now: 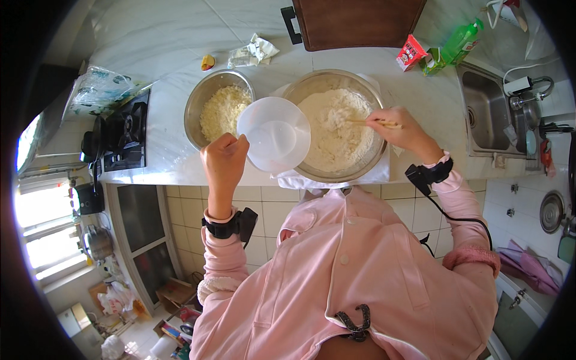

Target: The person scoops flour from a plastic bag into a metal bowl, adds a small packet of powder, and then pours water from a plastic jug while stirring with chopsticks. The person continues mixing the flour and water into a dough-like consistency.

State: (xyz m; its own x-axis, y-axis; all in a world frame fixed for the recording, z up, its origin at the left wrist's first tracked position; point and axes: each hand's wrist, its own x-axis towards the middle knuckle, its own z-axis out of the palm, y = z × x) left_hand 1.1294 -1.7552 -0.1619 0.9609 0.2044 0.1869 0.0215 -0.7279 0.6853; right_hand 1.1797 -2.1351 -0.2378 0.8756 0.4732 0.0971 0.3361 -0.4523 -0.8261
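Note:
My left hand grips the rim of a translucent plastic bowl, which overlaps the left edge of a wide metal basin. A little clear liquid seems to sit at its bottom. Inside the basin lies white flour, clumped and shaggy toward the right. My right hand holds a pair of wooden chopsticks, their tips in the clumped flour. At left stands a smaller steel bowl of pale yellow, finely chopped food, partly covered by the plastic bowl and near my left hand.
A white cloth lies under the basin. Behind are crumpled packaging, a brown board with a black handle, a red packet and a green pump bottle. A gas stove stands left, a steel sink right.

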